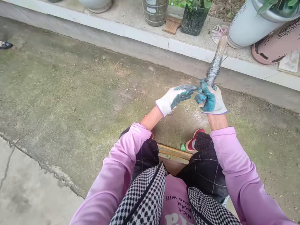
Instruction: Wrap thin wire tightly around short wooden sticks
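Note:
Both my hands wear white gloves with green palms. My right hand (211, 98) is closed round the lower end of a stick (216, 61) wound with thin grey wire or thread, which points up and away from me. My left hand (177, 97) is beside it, fingers pinched together at the right hand's fingertips; what they pinch is too thin to make out, possibly a strand from the stick. Both hands are held above the mossy concrete ground (70, 93), in front of my knees.
I am sitting low, with red-and-white shoes (193, 142) and a wooden slat (173, 151) below. A raised kerb (145, 34) at the back carries a dark plant pot (194, 18), a metal can (154, 11), a white container (250, 25), a pink pot (276, 43). A sandal (5, 44) shows far left.

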Available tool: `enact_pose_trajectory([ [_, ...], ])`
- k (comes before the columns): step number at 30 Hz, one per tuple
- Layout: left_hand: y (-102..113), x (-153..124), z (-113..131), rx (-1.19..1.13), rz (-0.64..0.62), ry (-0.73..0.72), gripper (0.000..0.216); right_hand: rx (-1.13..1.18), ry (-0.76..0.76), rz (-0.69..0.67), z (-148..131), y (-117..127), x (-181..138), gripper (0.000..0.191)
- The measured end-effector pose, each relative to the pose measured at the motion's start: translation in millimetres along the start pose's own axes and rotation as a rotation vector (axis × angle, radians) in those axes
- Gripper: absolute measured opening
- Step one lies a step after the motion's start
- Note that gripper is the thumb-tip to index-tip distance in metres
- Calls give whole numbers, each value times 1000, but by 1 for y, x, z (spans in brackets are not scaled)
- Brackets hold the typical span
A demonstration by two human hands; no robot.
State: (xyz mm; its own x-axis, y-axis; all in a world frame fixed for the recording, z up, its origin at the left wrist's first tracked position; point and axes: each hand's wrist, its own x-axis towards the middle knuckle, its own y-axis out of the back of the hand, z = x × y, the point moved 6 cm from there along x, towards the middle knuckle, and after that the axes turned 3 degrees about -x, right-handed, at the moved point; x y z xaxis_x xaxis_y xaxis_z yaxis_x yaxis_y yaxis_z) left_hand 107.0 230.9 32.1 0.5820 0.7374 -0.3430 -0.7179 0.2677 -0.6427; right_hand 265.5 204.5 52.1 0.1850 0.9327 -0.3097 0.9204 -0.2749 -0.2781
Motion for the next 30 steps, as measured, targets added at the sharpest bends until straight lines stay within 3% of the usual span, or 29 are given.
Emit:
enact_pose_trajectory([
  [5,9,-2,18,-205,-39,-78,43,32,-18,77,-1,10,6,52],
  [9,13,2,18,-35,-9,-111,45,44,-14,74,0,11,7,52],
  [15,-3,3,-10,182,-7,58,43,3,32,85,3,9,5,47],
  [23,-15,-9,0,374,116,105,21,-41,59,62,2,20,5,41],
  [30,-20,-15,10,433,137,-53,14,-44,77,37,1,19,1,46],
])
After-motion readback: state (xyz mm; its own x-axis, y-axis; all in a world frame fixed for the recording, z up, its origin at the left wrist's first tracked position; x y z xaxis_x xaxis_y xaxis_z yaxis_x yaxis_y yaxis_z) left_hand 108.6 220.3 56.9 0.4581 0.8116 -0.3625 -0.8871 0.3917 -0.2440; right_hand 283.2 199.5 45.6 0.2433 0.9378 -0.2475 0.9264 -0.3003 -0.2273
